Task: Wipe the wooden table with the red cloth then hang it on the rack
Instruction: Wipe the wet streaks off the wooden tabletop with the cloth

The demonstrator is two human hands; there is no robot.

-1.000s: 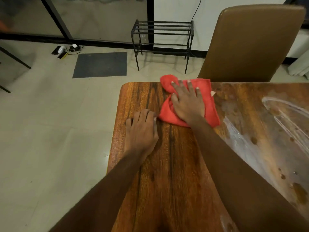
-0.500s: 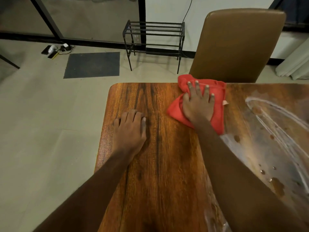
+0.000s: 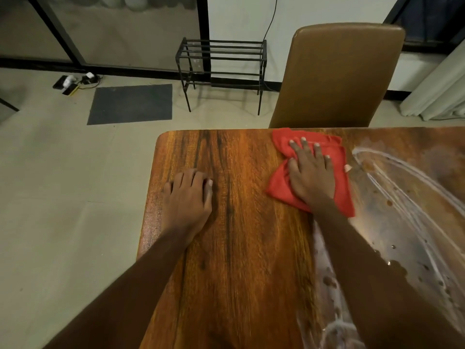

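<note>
Your right hand [image 3: 312, 177] lies flat, fingers spread, pressing the crumpled red cloth [image 3: 280, 190] against the glossy wooden table [image 3: 241, 248] near its far edge, just in front of the brown padded chair [image 3: 337, 76]. Your left hand [image 3: 187, 200] is well apart, palm down and empty by the left edge. The streaky, droplet-spotted patch lies to the cloth's right, so I'd judge that's where you sweep. The black metal rack [image 3: 222, 59] stands beyond, far left.
</note>
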